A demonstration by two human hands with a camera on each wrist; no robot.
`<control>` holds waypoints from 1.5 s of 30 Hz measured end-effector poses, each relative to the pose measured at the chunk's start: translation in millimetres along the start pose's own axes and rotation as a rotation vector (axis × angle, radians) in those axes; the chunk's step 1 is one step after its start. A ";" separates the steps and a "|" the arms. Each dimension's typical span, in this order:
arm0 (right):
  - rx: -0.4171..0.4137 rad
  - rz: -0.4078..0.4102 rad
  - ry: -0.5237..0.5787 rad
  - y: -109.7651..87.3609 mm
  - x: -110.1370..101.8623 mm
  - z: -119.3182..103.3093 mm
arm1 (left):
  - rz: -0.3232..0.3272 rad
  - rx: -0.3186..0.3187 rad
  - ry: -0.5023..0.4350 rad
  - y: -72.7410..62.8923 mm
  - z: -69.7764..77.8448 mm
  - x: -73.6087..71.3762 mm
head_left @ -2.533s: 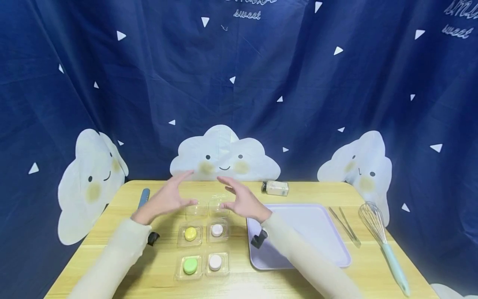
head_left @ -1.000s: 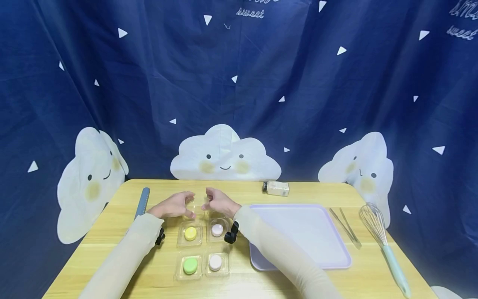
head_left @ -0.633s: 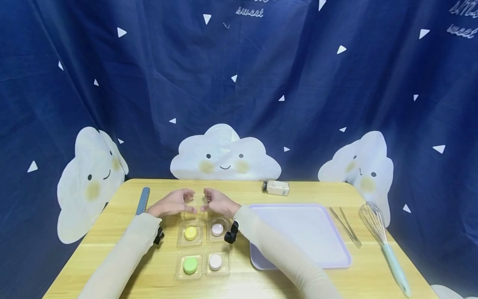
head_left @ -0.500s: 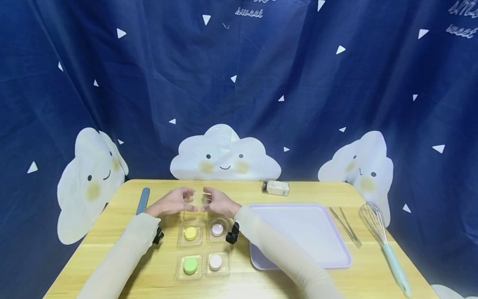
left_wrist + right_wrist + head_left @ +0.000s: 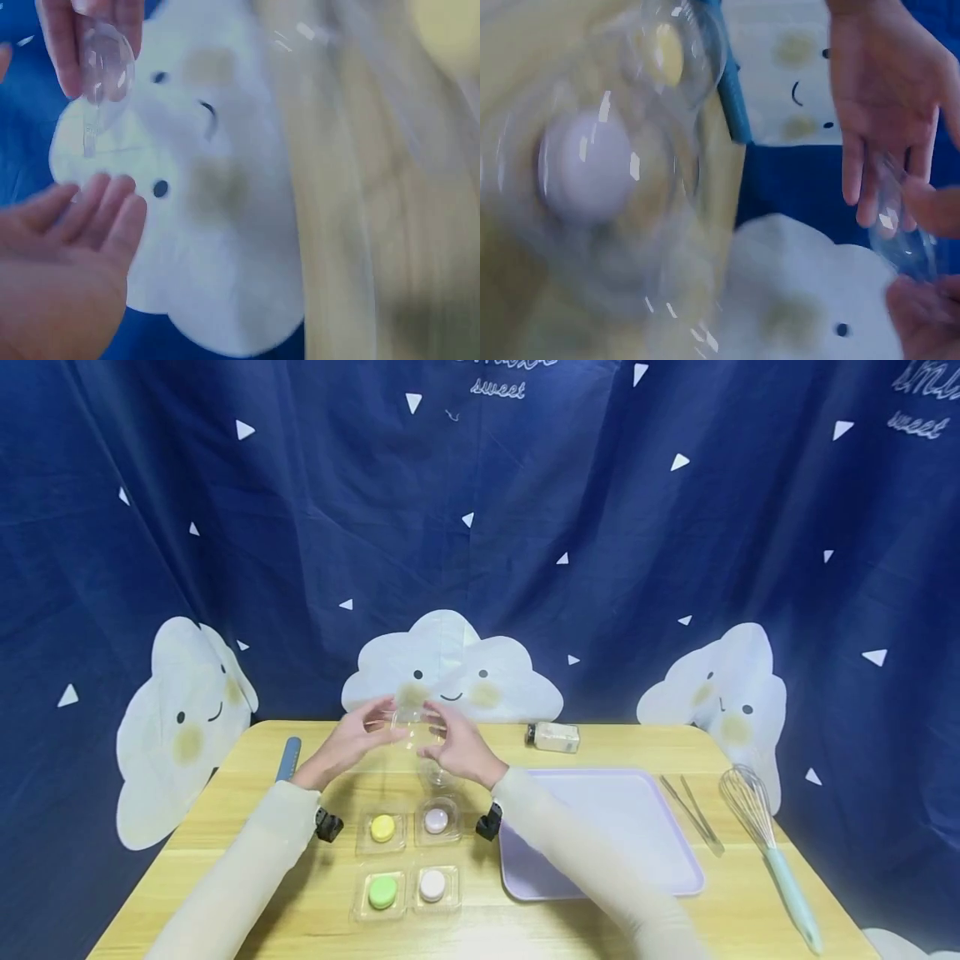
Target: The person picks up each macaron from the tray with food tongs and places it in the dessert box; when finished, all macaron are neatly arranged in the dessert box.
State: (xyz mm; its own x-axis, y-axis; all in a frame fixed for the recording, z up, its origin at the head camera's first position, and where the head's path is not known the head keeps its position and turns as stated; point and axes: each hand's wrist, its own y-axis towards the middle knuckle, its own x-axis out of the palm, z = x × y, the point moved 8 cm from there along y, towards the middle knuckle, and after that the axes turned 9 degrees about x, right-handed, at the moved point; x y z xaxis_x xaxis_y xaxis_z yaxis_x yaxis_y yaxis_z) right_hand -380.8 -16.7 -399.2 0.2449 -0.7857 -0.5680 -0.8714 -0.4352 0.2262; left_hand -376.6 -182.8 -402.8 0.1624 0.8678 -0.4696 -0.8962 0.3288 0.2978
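In the head view my left hand (image 5: 347,745) and right hand (image 5: 467,750) are raised over the back of the table, a clear plastic box (image 5: 408,725) between them. The right wrist view shows my right hand (image 5: 922,315) pinching the small clear box (image 5: 901,238) by its edge. In the left wrist view my left hand (image 5: 67,262) has its fingers extended just below the box (image 5: 109,67). Nearer me stand clear boxes with a yellow macaron (image 5: 382,828), a lilac macaron (image 5: 436,821), a green macaron (image 5: 382,892) and a pale macaron (image 5: 432,886).
Another clear box (image 5: 438,774) stands below the right hand. A lilac tray (image 5: 600,827) lies to the right, with tweezers (image 5: 693,814) and a whisk (image 5: 772,860) beyond it. A black-capped jar (image 5: 553,737) lies at the back; a blue handled item (image 5: 288,760) is at left.
My hands came together low around the back-left clear box, then rose with it off the table. The macaron boxes and tray have stayed put.
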 end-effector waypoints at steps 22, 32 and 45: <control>-1.081 0.357 -0.829 -63.9 -5.0 -50.9 | -0.350 -0.078 -0.756 -16.8 17.4 35.1; -0.624 0.087 -0.340 -32.9 -28.3 -60.6 | 0.101 0.386 0.254 -10.7 46.8 11.0; -0.266 -0.075 0.036 -21.8 -40.5 -41.3 | 0.142 0.449 0.200 -24.0 82.8 7.3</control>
State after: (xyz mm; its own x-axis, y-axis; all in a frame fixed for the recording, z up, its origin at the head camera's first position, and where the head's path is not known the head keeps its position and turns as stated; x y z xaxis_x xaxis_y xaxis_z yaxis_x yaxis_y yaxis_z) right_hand -354.3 6.5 -348.4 0.3235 -0.7604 -0.5632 -0.7092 -0.5889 0.3877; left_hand -319.7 -153.5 -344.5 -0.0696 0.8416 -0.5355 -0.6304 0.3789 0.6775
